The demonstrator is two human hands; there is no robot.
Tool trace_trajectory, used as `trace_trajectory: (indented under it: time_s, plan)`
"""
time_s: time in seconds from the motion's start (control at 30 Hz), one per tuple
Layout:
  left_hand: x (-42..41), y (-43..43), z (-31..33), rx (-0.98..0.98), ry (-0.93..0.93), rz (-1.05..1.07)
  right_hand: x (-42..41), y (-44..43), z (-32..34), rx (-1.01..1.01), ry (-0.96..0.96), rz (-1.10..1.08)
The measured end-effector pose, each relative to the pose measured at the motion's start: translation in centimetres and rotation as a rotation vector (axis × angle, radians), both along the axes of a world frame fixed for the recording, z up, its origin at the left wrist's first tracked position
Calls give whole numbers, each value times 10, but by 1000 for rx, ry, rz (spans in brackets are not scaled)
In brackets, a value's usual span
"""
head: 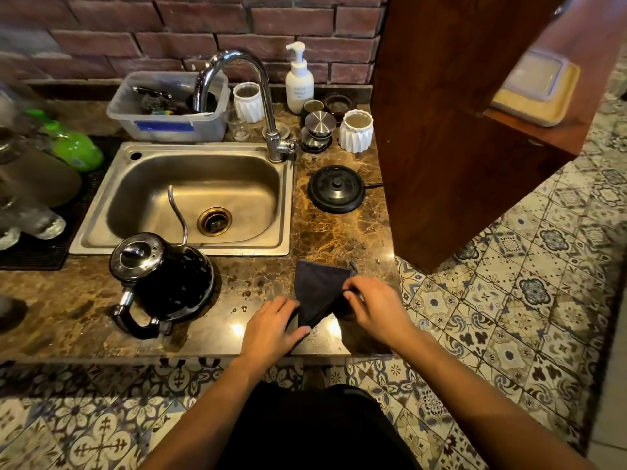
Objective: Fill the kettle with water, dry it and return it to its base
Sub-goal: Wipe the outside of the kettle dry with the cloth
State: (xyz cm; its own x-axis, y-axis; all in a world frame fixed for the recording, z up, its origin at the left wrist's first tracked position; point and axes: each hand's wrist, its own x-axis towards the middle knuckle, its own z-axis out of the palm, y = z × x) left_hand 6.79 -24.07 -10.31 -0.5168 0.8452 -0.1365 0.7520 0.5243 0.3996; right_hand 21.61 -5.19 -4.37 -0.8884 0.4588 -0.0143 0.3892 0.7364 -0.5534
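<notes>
A black gooseneck kettle [166, 279] with a shiny lid stands on the marble counter in front of the sink [190, 195], its thin spout reaching over the basin and its handle toward me. Its round black base [336, 188] sits empty to the right of the sink, cord trailing right. A dark cloth [319, 290] lies on the counter near the front edge. My left hand [271, 330] grips the cloth's lower left corner. My right hand [376, 307] pinches its right edge. Both hands are to the right of the kettle, apart from it.
A chrome tap [251, 96] arches over the sink. Behind it are a plastic tub [169, 110], a soap pump [298, 83], white ribbed cups [356, 130] and metal lids [319, 127]. Glasses and a green bottle [71, 144] stand at left. A wooden cabinet [458, 113] rises at right.
</notes>
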Motion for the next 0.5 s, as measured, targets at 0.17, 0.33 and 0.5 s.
trace_trajectory:
  time_s: [0.17,0.33,0.5]
  plan:
    - [21,19,10,-7,-47,120,-15,11,15,-12,8,-36]
    - [25,28,22,14,-60,214,-21,15,25,-36,-12,-6]
    - [-9,29,50,103,-12,161,-31,33,41,-51,-10,4]
